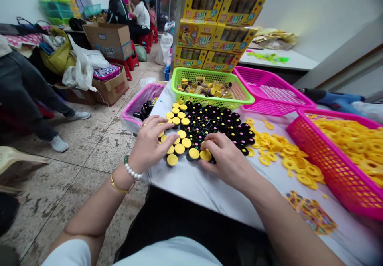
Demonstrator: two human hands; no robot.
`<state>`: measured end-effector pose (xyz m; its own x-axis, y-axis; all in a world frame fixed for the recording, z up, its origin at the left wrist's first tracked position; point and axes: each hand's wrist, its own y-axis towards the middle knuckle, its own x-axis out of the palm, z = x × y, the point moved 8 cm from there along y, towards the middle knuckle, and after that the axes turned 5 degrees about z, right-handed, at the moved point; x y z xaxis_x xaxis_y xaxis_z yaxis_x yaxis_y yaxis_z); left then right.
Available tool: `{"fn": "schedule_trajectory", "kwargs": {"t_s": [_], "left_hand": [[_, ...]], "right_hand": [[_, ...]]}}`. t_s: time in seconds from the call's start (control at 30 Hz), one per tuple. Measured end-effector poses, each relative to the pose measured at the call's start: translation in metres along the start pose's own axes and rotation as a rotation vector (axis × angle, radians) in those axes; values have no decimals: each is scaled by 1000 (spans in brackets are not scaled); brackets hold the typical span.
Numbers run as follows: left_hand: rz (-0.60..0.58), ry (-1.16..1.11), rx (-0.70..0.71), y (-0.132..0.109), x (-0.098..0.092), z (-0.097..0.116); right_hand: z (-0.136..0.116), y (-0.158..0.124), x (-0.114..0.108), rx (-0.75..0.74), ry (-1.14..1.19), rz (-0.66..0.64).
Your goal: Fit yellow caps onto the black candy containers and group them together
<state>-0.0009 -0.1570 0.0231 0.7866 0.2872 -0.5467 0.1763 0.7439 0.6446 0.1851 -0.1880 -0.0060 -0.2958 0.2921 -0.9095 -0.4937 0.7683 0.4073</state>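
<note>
A dense cluster of small black tubes [221, 124] stands upright on the white table [209, 190]. Those at the near left wear yellow caps [183, 138]. My left hand [149, 142] lies over the capped tubes with its fingers bent, fingertips on a yellow cap. My right hand [224, 156] rests at the near edge of the cluster, fingers curled and pressing on a yellow cap [206, 155]. Loose yellow rings [284, 158] lie scattered to the right of the tubes.
A green basket [239, 94] with filled tubes stands behind the cluster, beside it an empty pink basket [269, 94]. A pink basket [338, 178] full of yellow rings sits at right, another pink basket [134, 106] at left. Stickers [311, 214] lie near. People sit behind among cardboard boxes [110, 40].
</note>
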Motion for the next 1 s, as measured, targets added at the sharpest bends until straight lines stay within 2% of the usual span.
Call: {"fn": "schedule_trajectory", "kwargs": {"t_s": [0.13,0.3,0.4,0.47,0.53,0.67,0.77,0.83,0.9,1.0], "left_hand": [[55,-27,-76,-1,-3,-22],[-43,-68,-225,-17,14,-46],[-108,-113,-276,-21,26,-55],[-111,-163,-289,-23,30,-57],[-81,-223,-309,-25,32,-61],[-32,-403,-417,-33,33,-72],[-48,-452,-433,-36,33,-73],[-61,-393,-366,-34,31,-68],[-68,-311,-284,-33,28,-60],[-76,-193,-222,-32,25,-54]], "right_hand": [[0,1,-10,17,21,45],[4,8,-39,68,82,148],[3,22,-58,102,141,226],[0,37,-61,140,215,287],[-4,53,-51,176,287,320],[-9,79,-6,233,328,308],[-12,86,29,233,268,209],[-16,87,42,200,221,115],[-19,85,40,151,202,68],[-17,76,9,91,214,142]]}}
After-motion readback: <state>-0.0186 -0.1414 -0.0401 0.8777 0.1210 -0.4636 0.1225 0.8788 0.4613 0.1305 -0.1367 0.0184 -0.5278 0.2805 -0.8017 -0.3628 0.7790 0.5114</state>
